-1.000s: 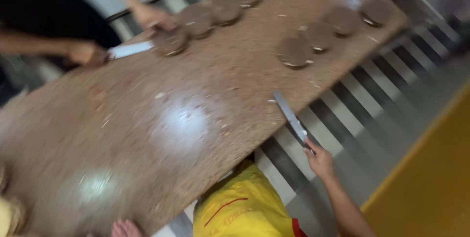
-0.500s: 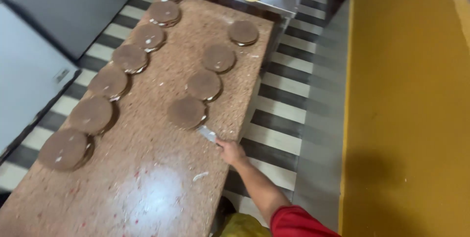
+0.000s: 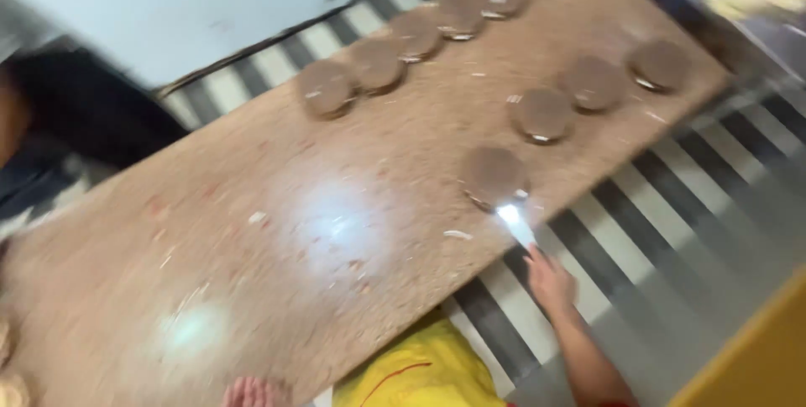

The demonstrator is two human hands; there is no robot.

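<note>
While the left hand (image 3: 250, 392) rests spread at the speckled brown table (image 3: 210, 289) edge, gripping nothing, the right hand (image 3: 550, 279) pinches a knife (image 3: 516, 224), its blade tip touching the nearest of 4 brown discs (image 3: 494, 176) beside the table's near edge.

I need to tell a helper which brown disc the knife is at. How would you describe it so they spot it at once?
Start at the long speckled brown stone countertop and follow its edge beside the striped floor, where four round brown discs sit in a row. Take the round brown disc at the near end of that row. Unlike its neighbours, it has the shiny metal knife blade, held in the right hand, at its rim.
</note>
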